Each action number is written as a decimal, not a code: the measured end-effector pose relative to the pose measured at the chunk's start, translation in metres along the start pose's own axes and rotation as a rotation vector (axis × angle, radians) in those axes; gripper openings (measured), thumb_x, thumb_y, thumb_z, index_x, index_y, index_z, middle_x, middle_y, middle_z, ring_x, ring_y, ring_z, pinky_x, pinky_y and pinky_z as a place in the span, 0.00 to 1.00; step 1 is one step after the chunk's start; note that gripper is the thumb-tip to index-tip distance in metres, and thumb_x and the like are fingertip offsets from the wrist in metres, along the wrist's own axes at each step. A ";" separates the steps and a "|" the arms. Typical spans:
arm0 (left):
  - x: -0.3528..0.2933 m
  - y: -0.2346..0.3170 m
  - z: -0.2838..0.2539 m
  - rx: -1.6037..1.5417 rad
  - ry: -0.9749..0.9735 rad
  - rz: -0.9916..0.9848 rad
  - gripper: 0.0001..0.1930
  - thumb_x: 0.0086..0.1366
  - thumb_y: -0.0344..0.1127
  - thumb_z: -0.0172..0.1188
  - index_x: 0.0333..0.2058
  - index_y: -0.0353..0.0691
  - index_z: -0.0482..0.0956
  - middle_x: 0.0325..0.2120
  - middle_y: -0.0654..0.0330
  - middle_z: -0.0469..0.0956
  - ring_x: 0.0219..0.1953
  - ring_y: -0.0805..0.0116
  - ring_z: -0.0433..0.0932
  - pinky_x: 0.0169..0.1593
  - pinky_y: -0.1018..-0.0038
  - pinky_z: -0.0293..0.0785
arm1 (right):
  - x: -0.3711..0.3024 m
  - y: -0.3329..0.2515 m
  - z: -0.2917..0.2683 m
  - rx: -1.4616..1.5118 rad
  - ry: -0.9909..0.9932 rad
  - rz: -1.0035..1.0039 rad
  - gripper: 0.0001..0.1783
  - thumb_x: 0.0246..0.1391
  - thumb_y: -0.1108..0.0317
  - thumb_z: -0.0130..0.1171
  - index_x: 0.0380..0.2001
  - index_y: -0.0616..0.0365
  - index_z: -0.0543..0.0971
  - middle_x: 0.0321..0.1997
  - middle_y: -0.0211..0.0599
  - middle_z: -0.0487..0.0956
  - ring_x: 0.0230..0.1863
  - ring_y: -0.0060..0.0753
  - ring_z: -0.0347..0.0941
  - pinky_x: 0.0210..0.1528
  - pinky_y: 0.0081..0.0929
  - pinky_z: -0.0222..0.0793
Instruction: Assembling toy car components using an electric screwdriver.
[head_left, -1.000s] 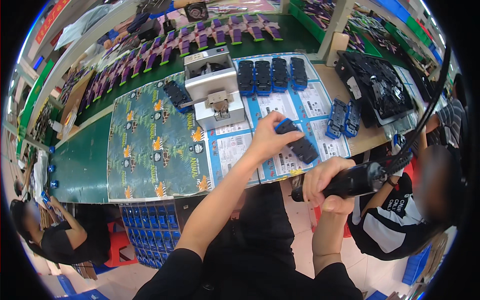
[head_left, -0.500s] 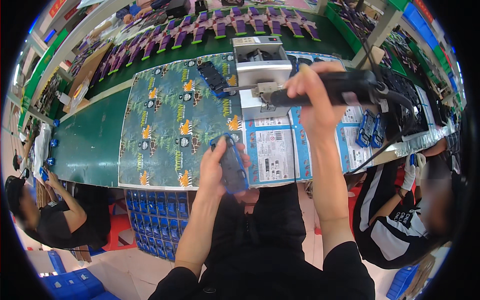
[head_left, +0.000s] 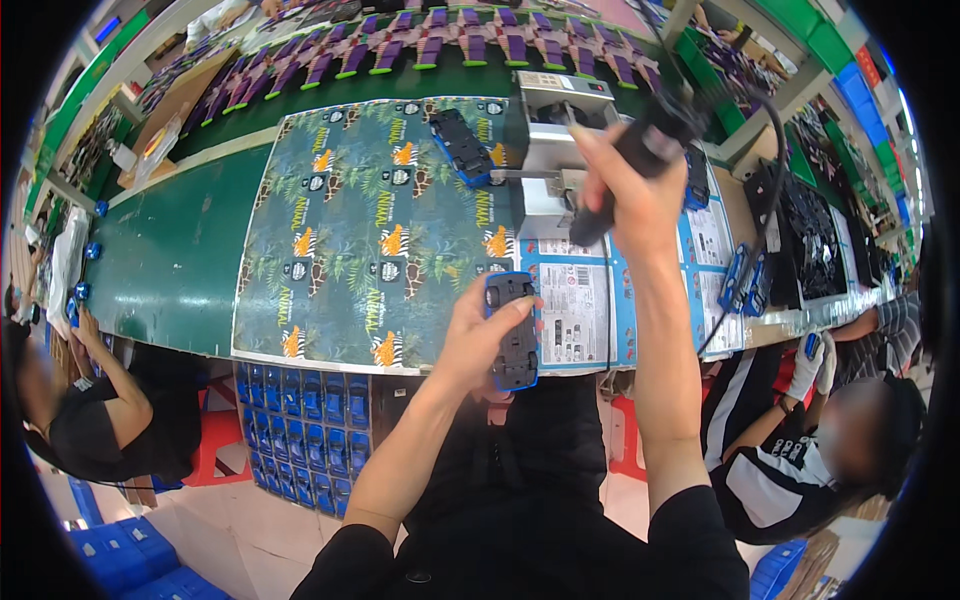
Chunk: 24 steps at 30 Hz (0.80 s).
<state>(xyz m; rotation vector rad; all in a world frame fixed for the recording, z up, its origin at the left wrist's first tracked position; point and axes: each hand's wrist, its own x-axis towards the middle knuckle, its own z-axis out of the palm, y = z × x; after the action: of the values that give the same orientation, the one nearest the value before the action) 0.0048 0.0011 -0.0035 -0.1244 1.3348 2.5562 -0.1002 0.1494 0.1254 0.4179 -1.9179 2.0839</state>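
Observation:
My left hand (head_left: 478, 340) holds a blue and black toy car (head_left: 514, 331) underside up, at the near edge of the table. My right hand (head_left: 628, 190) is raised above it and grips a black corded electric screwdriver (head_left: 632, 160), its tip pointing down and left. A second toy car body (head_left: 460, 146) lies further back on the patterned cardboard sheet (head_left: 350, 230). A grey metal fixture (head_left: 552, 140) stands just behind my right hand.
Printed blue and white cards (head_left: 590, 305) lie under my hands. Rows of purple parts (head_left: 430, 50) line the far side of the green table (head_left: 170, 260). Black trays (head_left: 815, 235) sit at the right. A seated person (head_left: 810, 450) is at right, another (head_left: 90, 400) at left. Blue crates (head_left: 300, 420) stack under the table.
My left hand has brought the toy car from the right of the table to the near edge. My right hand lifted the screwdriver from low right to above the cards.

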 end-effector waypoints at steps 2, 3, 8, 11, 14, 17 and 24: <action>-0.002 -0.001 0.003 0.025 0.002 0.020 0.15 0.66 0.30 0.59 0.49 0.36 0.71 0.40 0.53 0.81 0.33 0.67 0.82 0.35 0.68 0.82 | -0.022 0.002 -0.009 0.191 0.050 -0.030 0.10 0.51 0.71 0.67 0.27 0.59 0.74 0.14 0.28 0.71 0.12 0.20 0.65 0.18 0.21 0.64; -0.004 0.001 0.007 0.069 -0.014 0.034 0.15 0.65 0.30 0.60 0.49 0.35 0.71 0.41 0.53 0.81 0.34 0.68 0.82 0.35 0.70 0.81 | -0.032 -0.006 -0.012 0.308 0.044 -0.054 0.09 0.54 0.71 0.64 0.29 0.59 0.72 0.15 0.29 0.69 0.13 0.22 0.65 0.20 0.23 0.65; -0.005 0.001 0.008 0.141 -0.003 0.065 0.15 0.64 0.30 0.61 0.48 0.33 0.73 0.40 0.54 0.82 0.34 0.70 0.82 0.37 0.72 0.80 | -0.057 -0.031 -0.012 0.531 -0.133 -0.259 0.06 0.60 0.71 0.54 0.34 0.60 0.68 0.18 0.34 0.67 0.16 0.28 0.64 0.23 0.29 0.69; -0.004 0.002 0.010 0.134 0.022 0.071 0.13 0.64 0.30 0.62 0.45 0.33 0.74 0.37 0.57 0.82 0.32 0.73 0.81 0.36 0.74 0.79 | -0.066 -0.025 -0.003 0.531 -0.141 -0.265 0.08 0.59 0.70 0.56 0.34 0.60 0.68 0.19 0.34 0.67 0.16 0.28 0.65 0.24 0.29 0.69; -0.004 -0.001 0.012 0.128 0.023 0.104 0.11 0.64 0.30 0.62 0.43 0.33 0.76 0.34 0.59 0.82 0.31 0.76 0.80 0.35 0.75 0.79 | -0.072 -0.018 0.003 0.539 -0.134 -0.238 0.10 0.57 0.72 0.59 0.34 0.61 0.68 0.19 0.35 0.69 0.17 0.27 0.67 0.25 0.30 0.70; -0.005 -0.002 0.012 0.118 0.025 0.119 0.11 0.64 0.29 0.62 0.43 0.32 0.76 0.33 0.60 0.81 0.31 0.77 0.79 0.36 0.76 0.78 | -0.077 -0.009 0.009 0.381 -0.070 -0.204 0.09 0.59 0.69 0.55 0.32 0.57 0.65 0.19 0.32 0.66 0.17 0.26 0.63 0.25 0.28 0.67; -0.005 -0.005 0.014 0.176 0.099 0.156 0.12 0.61 0.27 0.64 0.43 0.31 0.77 0.32 0.62 0.81 0.34 0.81 0.76 0.38 0.79 0.74 | -0.078 0.008 0.012 0.549 -0.099 -0.191 0.14 0.53 0.77 0.63 0.29 0.58 0.65 0.20 0.35 0.70 0.17 0.24 0.66 0.25 0.27 0.70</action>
<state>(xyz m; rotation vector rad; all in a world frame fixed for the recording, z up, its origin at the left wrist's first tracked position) 0.0120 0.0143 0.0011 -0.1193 1.6609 2.5721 -0.0307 0.1360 0.0886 0.7945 -1.2589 2.4679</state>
